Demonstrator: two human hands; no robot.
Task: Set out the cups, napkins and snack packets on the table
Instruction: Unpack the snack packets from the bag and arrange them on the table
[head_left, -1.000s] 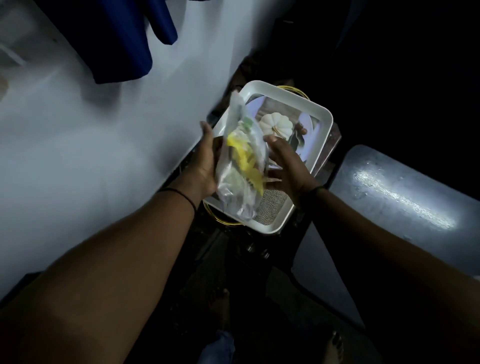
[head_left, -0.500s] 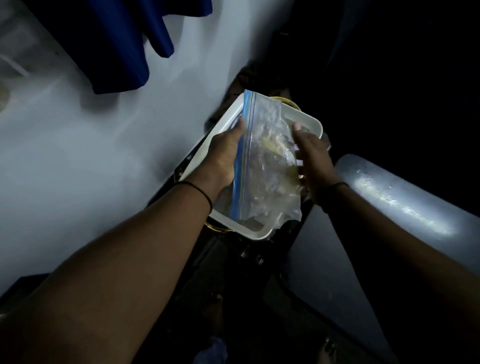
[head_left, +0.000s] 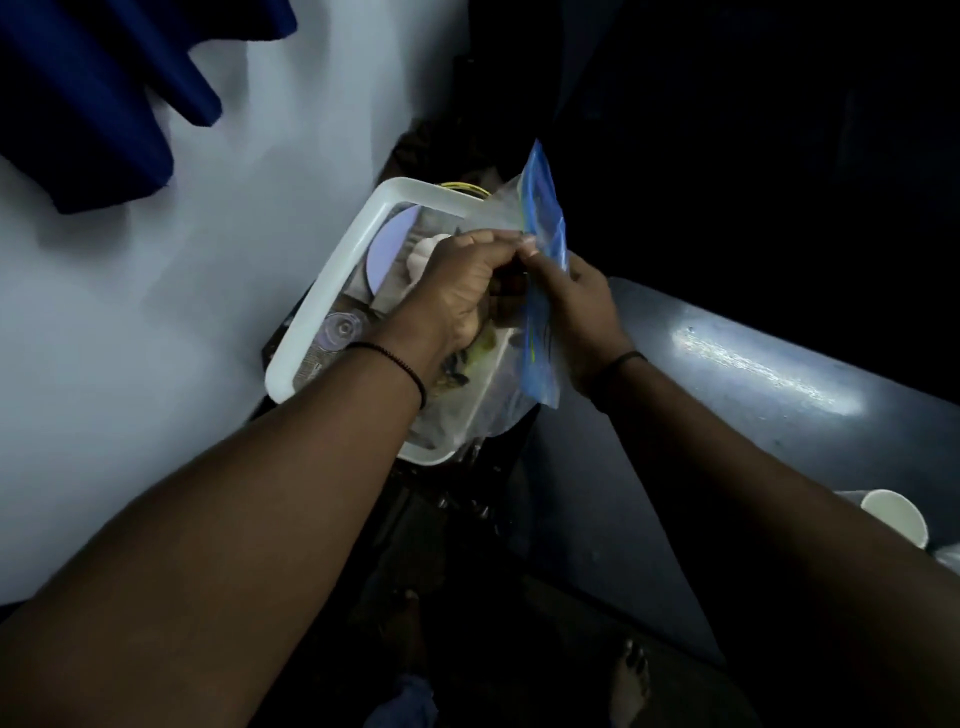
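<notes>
A clear zip bag (head_left: 543, 312) with a blue seal strip and snack packets inside hangs over a white tray (head_left: 332, 291) with a printed pumpkin picture. My left hand (head_left: 457, 291) pinches the bag's top edge from the left. My right hand (head_left: 576, 306) grips the blue strip from the right, fingertips touching the left hand's. Both hands are shut on the bag's mouth. A white paper cup (head_left: 896, 517) stands on the grey table (head_left: 753, 374) at the right edge.
A pale wall (head_left: 156, 312) fills the left side, with blue cloth (head_left: 93, 93) hanging at the top left. The tray rests on something dark between wall and table. Bare feet (head_left: 634, 686) show on the dark floor below.
The bag has turned so its blue seal strip now faces right. Both hands have shifted from the bag's sides up to its top edge and come together there.
</notes>
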